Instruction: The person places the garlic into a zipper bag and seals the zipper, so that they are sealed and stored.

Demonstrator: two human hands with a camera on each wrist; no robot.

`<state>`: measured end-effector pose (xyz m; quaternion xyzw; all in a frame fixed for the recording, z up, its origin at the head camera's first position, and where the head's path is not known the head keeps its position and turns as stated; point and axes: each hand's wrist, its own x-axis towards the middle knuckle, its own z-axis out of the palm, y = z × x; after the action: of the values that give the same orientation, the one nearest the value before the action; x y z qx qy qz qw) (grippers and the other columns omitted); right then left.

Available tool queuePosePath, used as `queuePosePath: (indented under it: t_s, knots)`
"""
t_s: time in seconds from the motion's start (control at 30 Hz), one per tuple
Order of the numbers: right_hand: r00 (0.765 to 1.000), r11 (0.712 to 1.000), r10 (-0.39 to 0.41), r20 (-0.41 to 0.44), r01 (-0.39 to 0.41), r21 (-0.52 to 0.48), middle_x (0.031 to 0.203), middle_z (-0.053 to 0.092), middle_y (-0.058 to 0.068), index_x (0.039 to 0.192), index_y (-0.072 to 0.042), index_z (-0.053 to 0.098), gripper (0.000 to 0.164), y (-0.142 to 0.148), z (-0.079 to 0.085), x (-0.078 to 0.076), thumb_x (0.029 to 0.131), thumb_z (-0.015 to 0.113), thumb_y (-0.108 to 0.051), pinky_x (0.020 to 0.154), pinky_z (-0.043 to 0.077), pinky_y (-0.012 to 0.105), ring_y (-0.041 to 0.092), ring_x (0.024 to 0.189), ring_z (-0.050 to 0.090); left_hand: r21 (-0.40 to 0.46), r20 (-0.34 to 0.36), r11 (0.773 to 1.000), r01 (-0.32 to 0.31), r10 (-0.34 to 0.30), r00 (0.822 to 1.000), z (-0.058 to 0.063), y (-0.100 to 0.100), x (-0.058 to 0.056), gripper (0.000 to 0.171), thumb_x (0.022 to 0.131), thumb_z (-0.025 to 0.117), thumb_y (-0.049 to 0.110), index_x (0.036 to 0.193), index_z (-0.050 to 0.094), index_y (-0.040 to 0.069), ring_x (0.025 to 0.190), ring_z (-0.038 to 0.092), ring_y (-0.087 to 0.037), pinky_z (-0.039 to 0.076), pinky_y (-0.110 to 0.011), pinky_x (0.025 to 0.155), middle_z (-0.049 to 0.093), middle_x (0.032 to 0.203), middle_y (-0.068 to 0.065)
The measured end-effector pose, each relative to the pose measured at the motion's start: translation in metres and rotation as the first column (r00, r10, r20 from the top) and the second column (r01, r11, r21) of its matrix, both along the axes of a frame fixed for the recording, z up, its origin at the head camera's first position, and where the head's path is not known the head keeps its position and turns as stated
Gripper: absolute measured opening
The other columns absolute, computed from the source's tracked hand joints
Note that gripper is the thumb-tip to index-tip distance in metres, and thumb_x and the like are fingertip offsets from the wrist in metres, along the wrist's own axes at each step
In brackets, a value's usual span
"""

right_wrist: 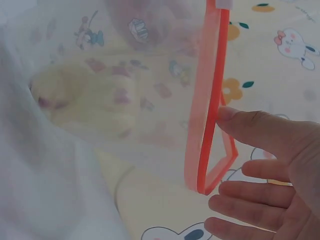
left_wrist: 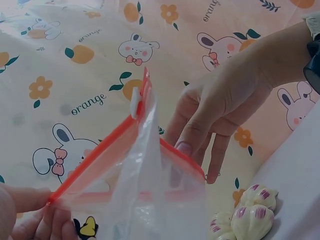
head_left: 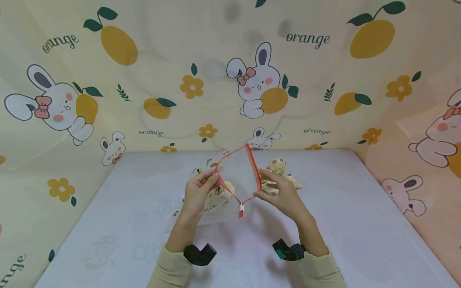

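Observation:
A see-through zip bag (head_left: 212, 216) with cartoon prints, a red zip edge (head_left: 254, 168) and a white slider (head_left: 241, 207) has its mouth spread wide. My left hand (head_left: 201, 188) pinches the red edge on the left side between thumb and fingers. At the opposite edge is my right hand (head_left: 284, 196); its thumb (right_wrist: 250, 122) touches the red strip, while the other fingers extend loosely. Through the film, a cream garlic-like bulb with purple marks (right_wrist: 90, 95) shows inside the bag.
Several more cream garlic-like bulbs (head_left: 278, 166) with purple streaks lie heaped on the white tabletop (head_left: 335, 224), behind the right hand. A patterned cloth (head_left: 216, 44) with rabbits and oranges rises behind and at the sides.

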<state>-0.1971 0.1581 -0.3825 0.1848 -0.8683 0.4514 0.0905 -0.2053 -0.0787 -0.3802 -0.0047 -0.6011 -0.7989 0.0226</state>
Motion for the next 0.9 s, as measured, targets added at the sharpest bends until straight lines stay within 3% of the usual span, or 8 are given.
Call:
queuePosePath:
  t_s: [0.2, 0.57, 0.9]
  knots:
    - [0.999, 1.0, -0.019, 0.037, 0.019, -0.005, 0.129, 0.061, 0.025, 0.134, 0.001, 0.053, 0.062, 0.005, -0.002, -0.002, 0.079, 0.078, -0.014, 0.091, 0.056, 0.051, 0.041, 0.113, 0.063, -0.002, 0.0, 1.0, -0.003, 0.003, 1.0, 0.0, -0.001, -0.001, 0.031, 0.093, 0.057, 0.001, 0.119, 0.056, -0.017, 0.069, 0.064, -0.001, 0.057, -0.016, 0.073, 0.069, 0.074, 0.014]
    - [0.998, 0.998, -0.052, -0.018, 0.052, -0.032, 0.12, 0.066, 0.025, 0.127, 0.004, 0.058, 0.056, 0.02, -0.009, -0.013, 0.076, 0.079, -0.005, 0.088, 0.057, 0.049, 0.039, 0.109, 0.065, -0.016, 0.005, 1.0, -0.001, 0.002, 1.0, 0.0, -0.002, -0.001, 0.032, 0.094, 0.057, 0.001, 0.12, 0.055, -0.016, 0.07, 0.064, -0.001, 0.057, -0.016, 0.074, 0.069, 0.075, 0.014]
    - [0.997, 0.997, -0.075, 0.002, 0.075, -0.032, 0.12, 0.065, 0.027, 0.126, 0.001, 0.06, 0.053, 0.034, -0.019, -0.019, 0.078, 0.079, -0.011, 0.091, 0.055, 0.052, 0.041, 0.111, 0.064, -0.007, -0.003, 1.0, 0.0, 0.0, 1.0, -0.002, -0.001, -0.002, 0.029, 0.094, 0.057, 0.001, 0.118, 0.057, -0.015, 0.071, 0.064, -0.002, 0.057, -0.017, 0.073, 0.069, 0.075, 0.014]
